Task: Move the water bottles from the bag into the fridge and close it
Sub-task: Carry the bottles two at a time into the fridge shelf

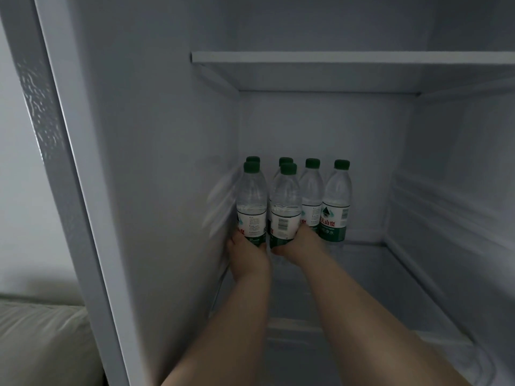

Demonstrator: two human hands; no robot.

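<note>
Inside the open white fridge (167, 162), six clear plastic water bottles with green caps stood upright toward the back left of the pale lower shelf (362, 274). The left hand (246, 256) had its grip clamped round the bottom of the front-left bottle (251, 201), just beside the fridge's left wall. The right hand (299, 243) had its grip clamped round the bottom of the front-middle bottle (285, 207), close alongside the first. Whether these two rested on the shelf could not be told, as the hands hid their bases. Behind each, a rear-left bottle (253, 158) and a rear-middle bottle (284, 160) showed mostly by their caps. Two right-hand bottles (337, 201) stood side by side against the back wall. A white upper shelf (334, 58) spanned above, and a beige cushion (41, 344) lay outside the fridge at lower left.
</note>
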